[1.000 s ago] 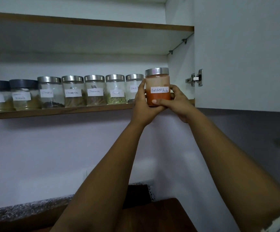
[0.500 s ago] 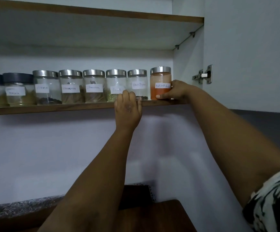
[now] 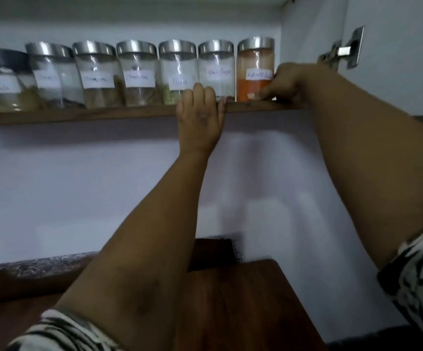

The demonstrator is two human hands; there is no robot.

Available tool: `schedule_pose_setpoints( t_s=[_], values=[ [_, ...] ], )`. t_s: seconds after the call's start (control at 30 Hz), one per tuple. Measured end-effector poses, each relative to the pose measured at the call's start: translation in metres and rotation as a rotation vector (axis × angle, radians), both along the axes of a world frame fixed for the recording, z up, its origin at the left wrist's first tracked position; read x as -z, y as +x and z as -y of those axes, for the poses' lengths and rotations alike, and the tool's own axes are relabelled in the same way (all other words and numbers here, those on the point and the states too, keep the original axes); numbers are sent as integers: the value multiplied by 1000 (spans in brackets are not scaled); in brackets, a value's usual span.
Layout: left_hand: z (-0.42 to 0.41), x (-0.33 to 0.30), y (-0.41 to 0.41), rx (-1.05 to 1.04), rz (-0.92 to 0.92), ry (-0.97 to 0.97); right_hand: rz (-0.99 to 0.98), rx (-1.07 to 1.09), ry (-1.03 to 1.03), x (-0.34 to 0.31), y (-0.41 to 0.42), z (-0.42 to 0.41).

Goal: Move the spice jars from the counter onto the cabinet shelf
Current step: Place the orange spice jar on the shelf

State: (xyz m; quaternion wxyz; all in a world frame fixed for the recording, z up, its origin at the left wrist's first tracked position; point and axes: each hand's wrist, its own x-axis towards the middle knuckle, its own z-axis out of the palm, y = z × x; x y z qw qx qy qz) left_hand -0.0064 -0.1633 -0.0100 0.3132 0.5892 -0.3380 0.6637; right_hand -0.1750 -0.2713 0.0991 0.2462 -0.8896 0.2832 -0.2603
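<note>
Right hand [image 3: 285, 83] grips the steel-lidded glass jar of red powder [image 3: 254, 72] at the wooden shelf [image 3: 129, 113] edge; a careless release could topple it.

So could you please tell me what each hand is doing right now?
Left hand: grips the shelf edge.
Right hand: holds the red jar.

You see clear glossy glass spice jars [image 3: 177, 77] with brushed-metal lids [image 3: 255, 44] and matt white paper labels [image 3: 139, 77]. The shelf [image 3: 104, 115] edge is matt brown wood; the door hinge [image 3: 344, 50] is shiny metal.
</note>
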Motion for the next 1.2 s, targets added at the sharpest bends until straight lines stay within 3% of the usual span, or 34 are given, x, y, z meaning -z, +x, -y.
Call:
schedule_pose_setpoints(
  t_s=[0.4,1.2],
  values=[
    [-5,0,-4,57,-31,30,129,-3,103,7,8,9],
    [-8,-2,-6,82,-65,75,43,74,-79,10,22,21]
  ],
)
